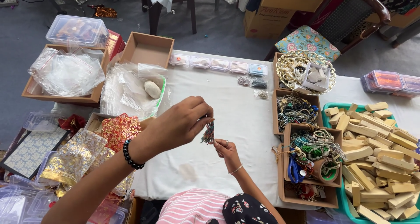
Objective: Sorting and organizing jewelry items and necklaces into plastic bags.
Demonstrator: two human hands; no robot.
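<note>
A white table (pixel 236 119) is seen. Above its middle, a small beaded tassel (pixel 208 133) is pinched at the top by the closed left hand (pixel 179 123). Its bottom end is pinched by the right hand (pixel 225 149), just below.

I have a single view, from the camera worn on the person's head. It looks steeply down and forward over the tabletop (pixel 245 119), close enough that the left hand (pixel 175 125) and right hand (pixel 226 150) sit mid-frame with both forearms running in from the bottom edge. The far edge of the frame reaches the grey floor (pixel 218 27) and chair (pixel 332 23) beyond. With no second view, nothing overlaps.
</note>
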